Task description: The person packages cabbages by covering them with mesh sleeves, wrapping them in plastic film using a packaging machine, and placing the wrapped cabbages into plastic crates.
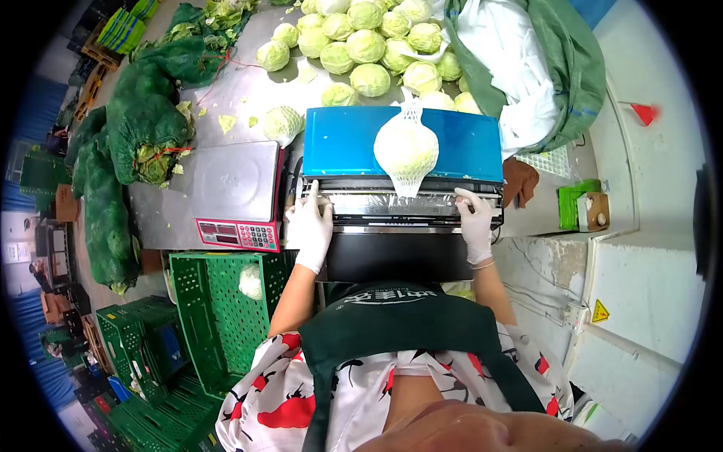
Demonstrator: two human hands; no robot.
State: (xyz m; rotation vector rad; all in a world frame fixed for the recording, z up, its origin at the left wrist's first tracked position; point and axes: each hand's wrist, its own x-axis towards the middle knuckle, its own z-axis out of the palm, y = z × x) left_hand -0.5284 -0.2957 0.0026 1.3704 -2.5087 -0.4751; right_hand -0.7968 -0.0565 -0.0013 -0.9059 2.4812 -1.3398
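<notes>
In white gloves, my left hand (311,221) and my right hand (475,223) are at the two ends of a wrapping machine's front slot. Clear plastic film (392,202) spans the slot between them, and the fingers of each hand appear closed on its edge. Behind the slot, on the blue top (339,143) of the machine, lies a cabbage in a white foam net (407,147). A black panel (399,256) forms the machine's front, close to my apron.
A digital scale (235,184) stands left of the machine. Several loose cabbages (367,47) are heaped behind it. Green net sacks (147,113) lie at the left. Below the table edge, a green crate (199,301) holds a netted cabbage (251,282). A green sack (568,60) stands back right.
</notes>
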